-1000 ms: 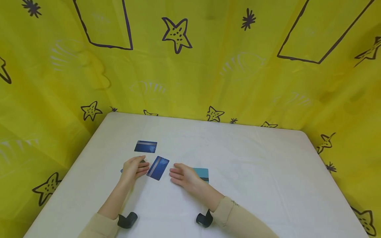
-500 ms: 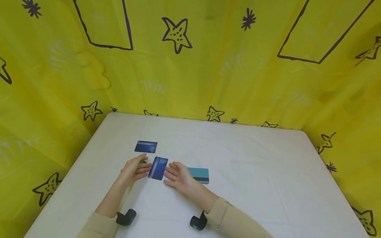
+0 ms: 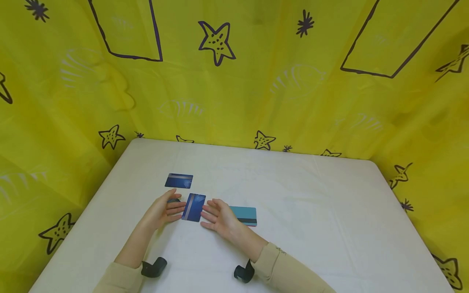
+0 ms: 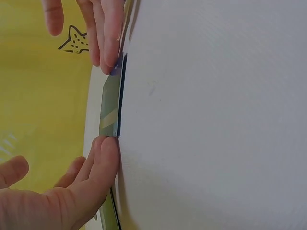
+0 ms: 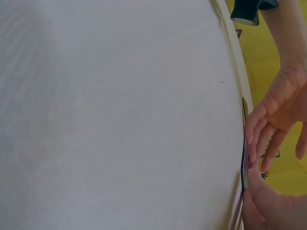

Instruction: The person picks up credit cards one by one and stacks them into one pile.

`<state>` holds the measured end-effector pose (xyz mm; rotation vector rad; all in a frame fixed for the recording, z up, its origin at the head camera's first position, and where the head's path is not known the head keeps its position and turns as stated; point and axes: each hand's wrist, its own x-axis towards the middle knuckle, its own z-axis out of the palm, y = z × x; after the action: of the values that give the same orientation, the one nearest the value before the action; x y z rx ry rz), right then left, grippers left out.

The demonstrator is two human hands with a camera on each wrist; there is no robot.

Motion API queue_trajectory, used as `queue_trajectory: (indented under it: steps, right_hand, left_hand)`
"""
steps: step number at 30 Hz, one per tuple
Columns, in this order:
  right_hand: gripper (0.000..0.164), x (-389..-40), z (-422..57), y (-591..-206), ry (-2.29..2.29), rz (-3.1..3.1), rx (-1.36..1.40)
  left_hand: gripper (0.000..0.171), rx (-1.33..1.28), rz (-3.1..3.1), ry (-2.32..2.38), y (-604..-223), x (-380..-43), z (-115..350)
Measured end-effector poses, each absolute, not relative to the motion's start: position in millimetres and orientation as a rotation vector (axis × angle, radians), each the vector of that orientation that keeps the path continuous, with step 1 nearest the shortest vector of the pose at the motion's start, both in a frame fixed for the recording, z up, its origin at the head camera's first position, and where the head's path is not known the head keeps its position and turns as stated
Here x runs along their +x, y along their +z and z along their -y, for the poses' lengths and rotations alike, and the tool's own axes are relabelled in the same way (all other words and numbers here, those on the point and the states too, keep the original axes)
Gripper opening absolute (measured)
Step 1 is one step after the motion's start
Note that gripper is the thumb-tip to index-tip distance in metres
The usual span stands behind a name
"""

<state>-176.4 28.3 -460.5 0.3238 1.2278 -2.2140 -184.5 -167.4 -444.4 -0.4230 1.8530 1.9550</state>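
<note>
A blue card (image 3: 193, 207) with a grey stripe lies on the white table between the two hands. My left hand (image 3: 158, 212) touches its left edge with extended fingertips. On the opposite side, my right hand (image 3: 224, 220) has its fingertips at the right edge, fingers slightly spread. In the left wrist view the card (image 4: 111, 103) appears edge-on between the fingertips of both hands. The right wrist view also shows the card's thin edge (image 5: 245, 163) between them. A dark card-like piece (image 3: 174, 200) is mostly hidden behind my left hand.
Another blue striped card (image 3: 178, 180) lies farther back on the table (image 3: 293, 195). To the right, partly behind my right hand, is a teal card (image 3: 244, 215) with a dark stripe and a reddish edge below it. A yellow patterned curtain (image 3: 234, 89) surrounds the table.
My right hand has moved left up to the card, and my left hand slightly right. The card has turned from a slant to nearly upright in the head view; more of the teal card shows.
</note>
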Motion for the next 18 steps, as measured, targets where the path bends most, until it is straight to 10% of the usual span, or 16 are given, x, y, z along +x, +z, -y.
queue_trajectory:
  steps: [18]
  right_hand:
    - [0.056,-183.2,-32.1,-456.7,-2.213,-1.166,0.383]
  left_hand:
    - [0.066,-0.393,-1.817,1.94,-444.9,-186.7,168.4]
